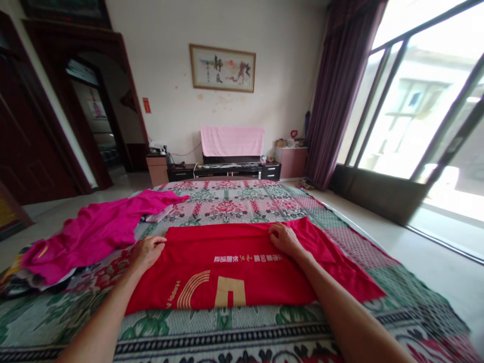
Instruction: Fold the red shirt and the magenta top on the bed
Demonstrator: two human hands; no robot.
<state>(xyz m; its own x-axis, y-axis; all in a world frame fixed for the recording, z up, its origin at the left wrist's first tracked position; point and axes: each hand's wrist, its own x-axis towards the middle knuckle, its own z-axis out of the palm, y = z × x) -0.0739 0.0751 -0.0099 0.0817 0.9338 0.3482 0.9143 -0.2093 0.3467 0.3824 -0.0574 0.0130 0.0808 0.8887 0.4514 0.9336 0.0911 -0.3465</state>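
Note:
A red T-shirt (227,272) with gold print lies flat on the patterned bedspread (234,199), its far edge folded over. My left hand (147,250) rests on the shirt's left edge, fingers pinching the cloth. My right hand (284,239) grips the fold at the far right of the shirt, where a sleeve spreads out to the right.
A heap of magenta clothing (94,234) lies at the bed's left side. Beyond the bed stand a low dark TV cabinet (223,171) with a pink cloth (232,140) over the screen, and a pink box (290,161). Large windows and a purple curtain (336,96) fill the right side.

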